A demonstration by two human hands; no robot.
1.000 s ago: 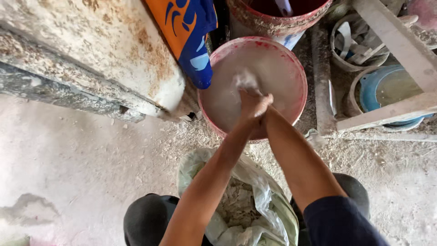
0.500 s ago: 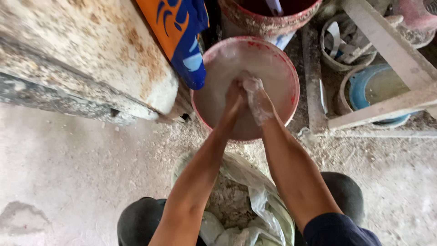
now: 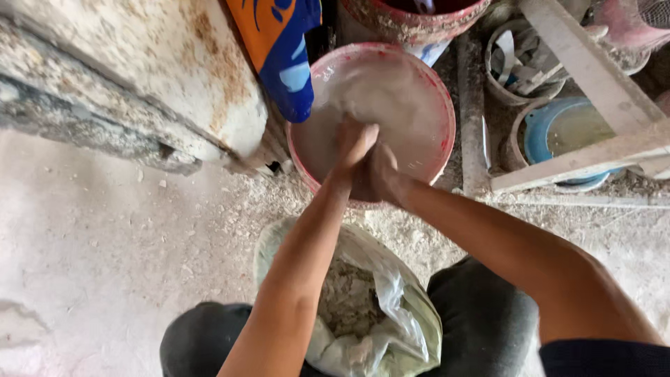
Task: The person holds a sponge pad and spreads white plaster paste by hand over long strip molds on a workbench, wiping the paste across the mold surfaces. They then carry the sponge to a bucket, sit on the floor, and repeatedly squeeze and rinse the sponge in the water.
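Grip: left hand and right hand are pressed together, palm against palm, over the near side of the bucket. Fingers are closed on each other; whether a lump of the wet mix is caught between them I cannot tell.

Hand state: both are coated in pale grey paste; the clasp sits above the mix, so anything that falls off would drop back in.

Mix: grey-white slurry fills the bucket, its surface blurred at the far side.

Bucket: red-rimmed, round, standing on the floor right in front of the person, near enough for both arms to reach it.

Bag: an open plastic bag of pale powder and lumps sits between the knees, just on the near side of the bucket, mouth up, within easy reach.

Floor: bare concrete, strewn with white crumbs, thickest around the bucket and bag.

Left of bucket: a stained slab lies slanted, its corner almost at the bucket's rim; an orange and blue cloth hangs over the rim's far left.

Far side: a second red bucket touches or nearly touches the first.

Right of bucket: a wooden frame crosses over a blue basin and a tub of scraps, kept apart from the mixing.
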